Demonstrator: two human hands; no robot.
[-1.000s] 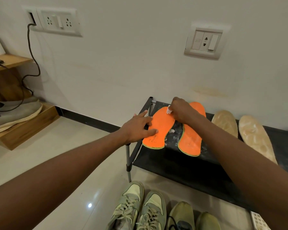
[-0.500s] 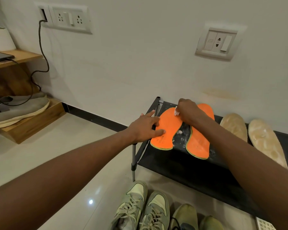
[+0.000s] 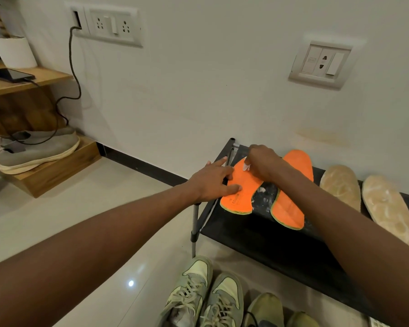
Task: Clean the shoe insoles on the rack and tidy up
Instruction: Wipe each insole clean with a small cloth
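Both forearms extend forward, the left hand (image 3: 211,181) flat with fingers straight and spread, pressing down, the right hand (image 3: 262,162) palm-down, fingers curled and pinching a small white item at the fingertips.

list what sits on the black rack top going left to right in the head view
left orange insole → right orange insole → first beige insole → second beige insole
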